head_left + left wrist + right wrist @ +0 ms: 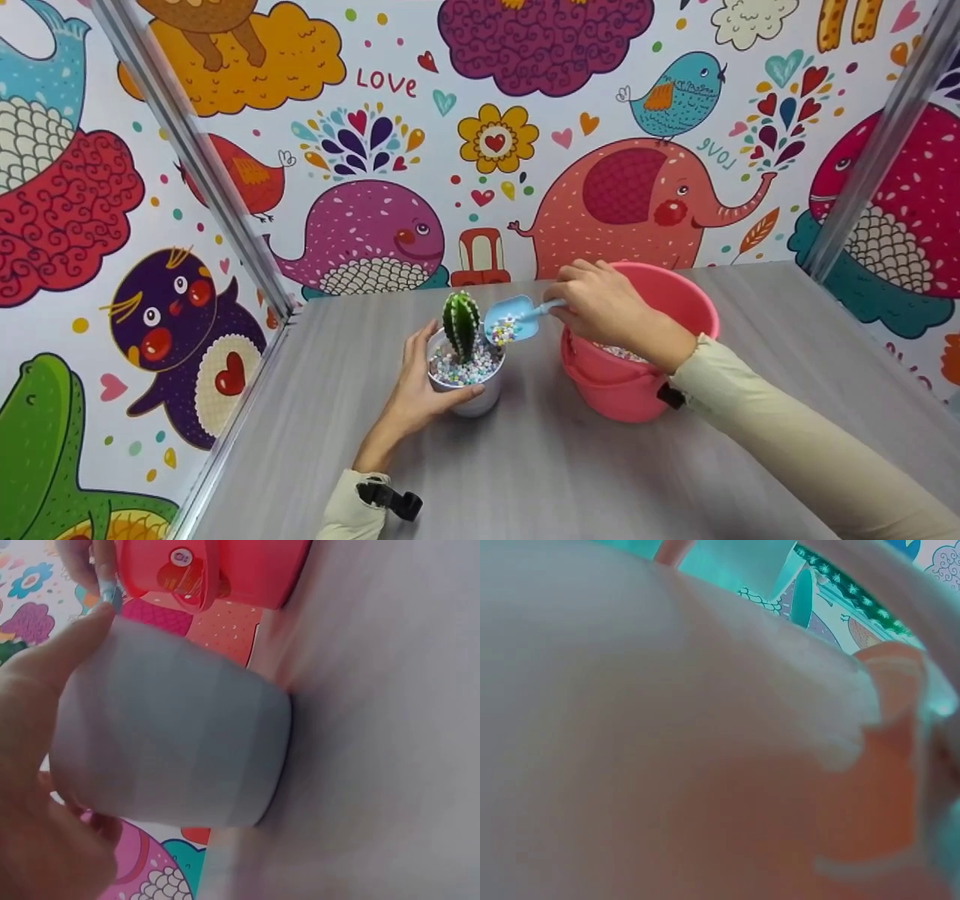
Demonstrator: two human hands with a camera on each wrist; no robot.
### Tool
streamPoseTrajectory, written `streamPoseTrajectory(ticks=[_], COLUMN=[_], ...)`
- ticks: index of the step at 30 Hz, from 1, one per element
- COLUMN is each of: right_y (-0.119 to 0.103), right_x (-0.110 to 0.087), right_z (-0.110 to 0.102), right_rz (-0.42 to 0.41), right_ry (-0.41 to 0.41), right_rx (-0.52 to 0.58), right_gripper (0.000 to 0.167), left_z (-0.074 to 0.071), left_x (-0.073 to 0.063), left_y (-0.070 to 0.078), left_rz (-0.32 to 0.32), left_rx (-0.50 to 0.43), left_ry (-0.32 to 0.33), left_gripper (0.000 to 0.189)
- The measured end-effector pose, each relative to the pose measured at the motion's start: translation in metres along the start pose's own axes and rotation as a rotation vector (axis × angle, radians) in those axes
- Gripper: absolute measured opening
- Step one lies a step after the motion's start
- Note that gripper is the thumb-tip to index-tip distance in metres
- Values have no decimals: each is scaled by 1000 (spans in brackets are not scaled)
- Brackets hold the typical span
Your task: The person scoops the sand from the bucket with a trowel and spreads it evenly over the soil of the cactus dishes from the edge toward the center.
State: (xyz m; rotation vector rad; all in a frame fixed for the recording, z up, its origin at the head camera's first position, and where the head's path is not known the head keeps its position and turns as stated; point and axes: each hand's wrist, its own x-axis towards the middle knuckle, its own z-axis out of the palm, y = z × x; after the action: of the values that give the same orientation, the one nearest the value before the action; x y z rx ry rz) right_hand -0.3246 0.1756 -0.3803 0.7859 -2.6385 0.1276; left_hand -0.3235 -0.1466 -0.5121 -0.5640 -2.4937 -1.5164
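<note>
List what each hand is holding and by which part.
Right hand: light-blue scoop, by its handle. Left hand: white cactus pot, fingers and thumb around its upper wall, near the rim.

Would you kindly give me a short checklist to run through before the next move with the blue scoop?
1. Pot steadied: ok, the left hand is wrapped round it.
2. Scoop held: ok, the right hand has it by the handle.
3. Scoop loaded: ok, small coloured beads lie in its bowl.
4. Cactus standing: ok, roughly upright among beads in the pot.
5. Scoop clear of cactus and pot rim: cannot tell, they look very close in the head view.
6. Pink bucket apart from the pot: ok, there is a gap between them.
</note>
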Motion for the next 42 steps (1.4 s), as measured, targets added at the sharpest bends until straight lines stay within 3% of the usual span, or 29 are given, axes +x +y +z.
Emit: streamPoseTrajectory(ticks=[9, 19, 35, 42], right_y=[-2, -6, -9, -9], right_x=[0, -2, -2, -2], right_z=[2, 3, 5, 4], right_rz=[11, 40, 41, 49], right_ry=[8, 42, 79, 72], right_rx=[-16, -8, -39, -44], right_gripper=[21, 23, 20, 20], left_z=[-5, 6, -4, 2], left_x=[-4, -7, -3, -5], left_y=[2, 10, 5, 8], left_rz=[-36, -55, -19, -48], left_rx=[-64, 26, -48, -12], left_ry=[-123, -38, -103, -79], left_gripper=[122, 136, 132, 131])
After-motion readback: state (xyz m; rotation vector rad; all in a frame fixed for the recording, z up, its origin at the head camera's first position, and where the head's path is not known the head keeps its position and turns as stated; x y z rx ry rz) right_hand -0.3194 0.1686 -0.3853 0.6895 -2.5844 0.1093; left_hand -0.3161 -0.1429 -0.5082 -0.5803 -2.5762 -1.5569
